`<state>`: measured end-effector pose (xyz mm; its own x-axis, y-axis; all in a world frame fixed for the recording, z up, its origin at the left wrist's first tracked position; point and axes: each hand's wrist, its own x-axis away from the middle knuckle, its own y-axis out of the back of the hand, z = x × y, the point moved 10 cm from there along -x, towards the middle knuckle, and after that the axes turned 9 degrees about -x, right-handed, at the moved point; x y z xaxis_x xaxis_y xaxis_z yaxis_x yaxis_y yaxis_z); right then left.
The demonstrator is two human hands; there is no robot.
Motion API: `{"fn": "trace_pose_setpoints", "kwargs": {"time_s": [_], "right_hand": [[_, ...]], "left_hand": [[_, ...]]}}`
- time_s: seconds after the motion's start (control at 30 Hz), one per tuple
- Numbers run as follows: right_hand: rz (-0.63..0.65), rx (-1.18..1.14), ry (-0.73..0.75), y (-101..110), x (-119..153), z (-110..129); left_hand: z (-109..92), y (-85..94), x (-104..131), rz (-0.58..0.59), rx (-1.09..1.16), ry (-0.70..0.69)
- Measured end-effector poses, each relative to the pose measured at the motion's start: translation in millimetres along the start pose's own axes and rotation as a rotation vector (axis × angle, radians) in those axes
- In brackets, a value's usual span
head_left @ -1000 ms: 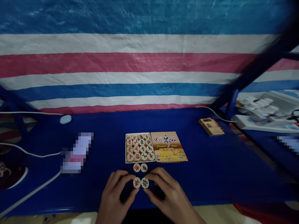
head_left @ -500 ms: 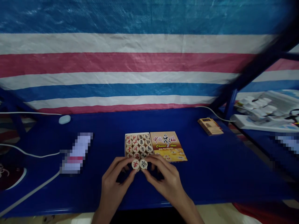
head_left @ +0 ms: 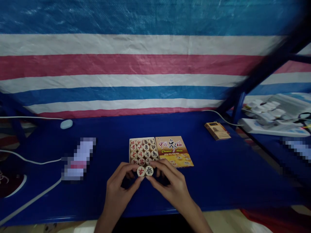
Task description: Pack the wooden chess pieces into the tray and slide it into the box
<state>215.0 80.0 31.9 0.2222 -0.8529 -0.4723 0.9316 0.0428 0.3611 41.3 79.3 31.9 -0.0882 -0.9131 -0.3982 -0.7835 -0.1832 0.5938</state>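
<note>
Between the thumb and fingers of my left hand (head_left: 122, 181) is a round Chinese chess piece with a red character (head_left: 141, 171). My right hand (head_left: 170, 181) pinches a second piece, with a black character (head_left: 149, 171). The two pieces are side by side, edges together or nearly so, faces toward me. Just behind them lies an open box (head_left: 129, 149) filled with rows of red and black pieces (head_left: 147, 147); my fingers and the held pieces hide its near edge. Against its right side rests the printed "Chinese chess" lid (head_left: 181, 147).
On the blue table (head_left: 218, 181), a blurred-out phone (head_left: 79, 160), white cables and a pale small case (head_left: 66, 124) are at left. A brown-yellow box (head_left: 217, 130) sits right. Beyond a blue frame post (head_left: 238, 106) is a power strip (head_left: 274, 127). A striped sheet (head_left: 145, 64) hangs behind.
The red piece has turned a little, so its character stands more upright. Both hands stay almost in place, still holding their pieces.
</note>
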Motion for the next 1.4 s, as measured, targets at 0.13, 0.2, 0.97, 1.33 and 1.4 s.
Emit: {"fn": "trace_pose_setpoints", "kwargs": {"time_s": [0.13, 0.2, 0.97, 1.33, 1.4], "right_hand": [[0.001, 0.018, 0.019, 1, 0, 0], [-0.010, 0.000, -0.003, 2, 0, -3], [-0.047, -0.043, -0.048, 0, 1, -6], [-0.012, 0.302, -0.043, 49, -64, -7], [0.061, 0.399, -0.029, 49, -84, -16]], "left_hand": [[1, -1.3, 1, 0.017, 0.028, 0.001], [3, -3.0, 2, 0.034, 0.041, 0.020], [9, -1.7, 3, 0.010, 0.030, 0.077], [10, 41.3, -71, -0.075, -0.170, -0.049], [20, 35.8, -92, -0.026, -0.203, -0.060]]}}
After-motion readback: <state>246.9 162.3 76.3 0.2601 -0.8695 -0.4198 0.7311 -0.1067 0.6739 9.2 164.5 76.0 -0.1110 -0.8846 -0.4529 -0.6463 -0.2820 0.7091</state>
